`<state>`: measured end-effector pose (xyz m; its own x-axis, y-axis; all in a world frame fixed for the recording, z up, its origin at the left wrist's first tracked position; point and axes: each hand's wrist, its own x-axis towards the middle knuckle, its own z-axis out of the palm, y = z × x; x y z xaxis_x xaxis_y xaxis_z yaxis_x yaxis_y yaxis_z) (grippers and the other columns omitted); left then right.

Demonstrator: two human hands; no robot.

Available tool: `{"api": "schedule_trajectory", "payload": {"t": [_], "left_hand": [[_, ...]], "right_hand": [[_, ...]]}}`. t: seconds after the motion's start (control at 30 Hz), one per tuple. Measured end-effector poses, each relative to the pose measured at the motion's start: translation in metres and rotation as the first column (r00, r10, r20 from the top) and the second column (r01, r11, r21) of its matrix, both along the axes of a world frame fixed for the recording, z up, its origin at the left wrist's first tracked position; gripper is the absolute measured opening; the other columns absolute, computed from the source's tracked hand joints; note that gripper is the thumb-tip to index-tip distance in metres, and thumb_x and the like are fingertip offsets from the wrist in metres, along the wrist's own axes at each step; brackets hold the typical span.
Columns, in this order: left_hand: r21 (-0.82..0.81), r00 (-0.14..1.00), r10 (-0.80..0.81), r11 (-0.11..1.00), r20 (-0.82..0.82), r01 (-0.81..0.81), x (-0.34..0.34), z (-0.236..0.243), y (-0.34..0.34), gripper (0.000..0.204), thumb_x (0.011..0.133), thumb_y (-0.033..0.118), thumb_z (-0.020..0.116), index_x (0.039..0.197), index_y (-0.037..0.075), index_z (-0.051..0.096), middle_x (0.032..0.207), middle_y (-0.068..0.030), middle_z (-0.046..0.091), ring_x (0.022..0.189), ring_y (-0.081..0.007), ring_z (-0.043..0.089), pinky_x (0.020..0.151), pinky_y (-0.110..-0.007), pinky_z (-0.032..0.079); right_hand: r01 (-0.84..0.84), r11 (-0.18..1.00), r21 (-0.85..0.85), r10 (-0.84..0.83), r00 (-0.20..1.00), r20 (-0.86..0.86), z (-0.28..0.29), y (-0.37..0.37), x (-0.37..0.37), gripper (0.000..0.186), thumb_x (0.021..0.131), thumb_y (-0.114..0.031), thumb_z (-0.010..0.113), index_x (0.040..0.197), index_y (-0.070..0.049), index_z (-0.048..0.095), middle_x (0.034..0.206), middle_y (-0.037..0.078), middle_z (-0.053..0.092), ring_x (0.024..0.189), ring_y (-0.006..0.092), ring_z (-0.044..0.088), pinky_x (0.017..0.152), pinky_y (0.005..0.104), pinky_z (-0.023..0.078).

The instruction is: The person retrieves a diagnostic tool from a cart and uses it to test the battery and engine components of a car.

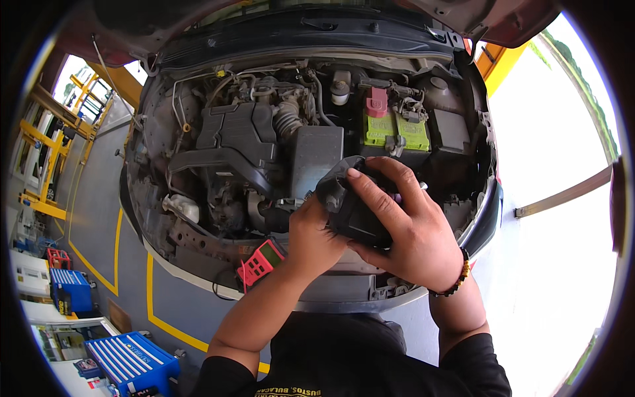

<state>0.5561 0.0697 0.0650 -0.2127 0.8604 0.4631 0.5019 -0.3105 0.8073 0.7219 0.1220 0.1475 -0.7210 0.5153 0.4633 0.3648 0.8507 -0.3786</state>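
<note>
A black plastic part [357, 217], boxy with a rounded top corner, is held over the front of the engine bay. My left hand [316, 231] is closed around its left side. My right hand [413, 221] grips it from the right, fingers spread over the top and thumb along the lower edge. Much of the part is hidden by my hands, and I cannot tell its exact kind. Just beyond it sits a car battery [413, 137] with a lime-green top and a red terminal cover [376, 102]. A pink handheld tester [261, 263] lies on the front panel, left of my forearm.
A black engine cover [235, 132], an air filter box [319, 152] and a fluid reservoir [340, 89] fill the bay under the raised hood [503, 13]. A prop rod [114, 76] stands at left. Blue tool cabinets [132, 360] and yellow floor lines [151, 298] are at left.
</note>
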Motion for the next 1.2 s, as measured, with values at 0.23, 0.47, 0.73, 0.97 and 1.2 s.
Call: {"api": "schedule_trajectory", "payload": {"t": [0.23,0.47,0.73,0.97,1.2], "left_hand": [[-0.205,0.986,-0.165,0.965,0.002,0.162,-0.041,0.013,0.13,0.036,0.074,0.012,0.083,0.102,-0.002,0.066,0.097,-0.0158,0.072,0.088,-0.025,0.071,0.077,-0.036,0.053],[-0.101,0.977,-0.199,0.973,0.081,0.207,-0.069,0.004,0.25,0.034,0.08,0.005,0.077,0.11,-0.002,0.063,0.099,-0.0095,0.072,0.094,-0.0165,0.068,0.083,-0.033,0.054],[-0.273,0.685,-0.187,0.962,-0.705,-0.018,-0.104,-0.06,0.337,0.053,0.069,0.015,0.081,0.117,0.004,0.062,0.108,-0.0156,0.068,0.1,-0.037,0.066,0.089,-0.042,0.053],[-0.465,0.377,-0.342,0.829,-0.861,-0.311,-0.085,-0.065,0.37,0.053,0.075,0.011,0.076,0.125,0.008,0.059,0.117,-0.0199,0.064,0.104,-0.0392,0.063,0.087,-0.047,0.052],[-0.351,0.334,-0.278,0.918,-0.901,-0.183,-0.095,-0.065,0.356,0.013,0.081,0.002,0.059,0.087,0.005,0.07,0.092,-0.0196,0.07,0.091,-0.0373,0.068,0.081,-0.047,0.055]], "right_hand": [[-0.213,0.977,0.021,0.214,0.971,-0.109,-0.004,0.152,-0.004,0.078,0.066,-0.014,0.079,0.138,-0.006,0.051,0.116,0.02,0.056,0.101,0.0399,0.062,0.088,0.042,0.053],[-0.189,0.981,-0.049,0.182,0.975,-0.127,-0.014,0.268,-0.035,0.079,0.063,-0.018,0.081,0.136,-0.007,0.054,0.118,0.02,0.058,0.106,0.0375,0.061,0.094,0.0406,0.052],[-0.06,0.991,0.124,0.077,0.988,-0.137,-0.049,0.345,-0.049,0.075,0.065,-0.025,0.082,0.131,0.002,0.057,0.109,0.022,0.066,0.114,0.0343,0.055,0.095,0.0399,0.051],[-0.028,0.997,0.066,0.034,0.995,-0.099,-0.074,0.378,-0.081,0.075,0.069,-0.025,0.079,0.136,-0.005,0.054,0.115,0.025,0.06,0.107,0.0374,0.063,0.094,0.0407,0.053],[-0.047,0.991,-0.128,0.051,0.998,0.029,-0.085,0.385,-0.095,0.081,0.067,-0.02,0.082,0.14,-0.008,0.049,0.135,0.025,0.047,0.114,0.0439,0.058,0.1,0.0433,0.049]]}}
